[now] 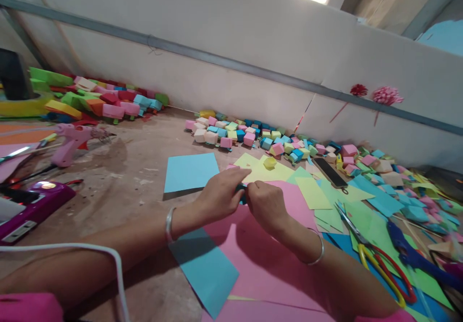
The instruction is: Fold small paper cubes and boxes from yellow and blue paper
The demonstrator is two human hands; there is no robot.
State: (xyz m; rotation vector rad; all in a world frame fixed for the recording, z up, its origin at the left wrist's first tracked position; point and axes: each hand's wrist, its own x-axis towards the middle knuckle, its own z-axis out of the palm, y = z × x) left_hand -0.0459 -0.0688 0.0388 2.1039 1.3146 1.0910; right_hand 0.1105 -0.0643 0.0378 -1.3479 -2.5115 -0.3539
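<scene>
Both my hands meet above a pink paper sheet (pixel 267 264) in the middle of the table. My left hand (pixel 224 191) has its fingers closed around a small dark teal paper piece (pixel 242 194), with the thumb bent beneath. The fist of my right hand (pixel 265 203) grips the same piece from the right side. Most of that piece is hidden by the fingers, so its shape cannot be made out. Light blue sheets lie near my left hand, one (pixel 191 172) behind it and one (pixel 206 269) under the forearm. Just beyond the hands sits a small yellow paper piece (pixel 269 162) on yellow sheets.
Scissors (pixel 372 252) and a blue glue gun (pixel 415 254) lie at right, near a phone (pixel 330 172). A pink glue gun (pixel 72 141) and a purple power strip (pixel 39 208) are at left. Several small paper boxes (pixel 249 138) line the wall. A white cable (pixel 90 247) crosses my left forearm.
</scene>
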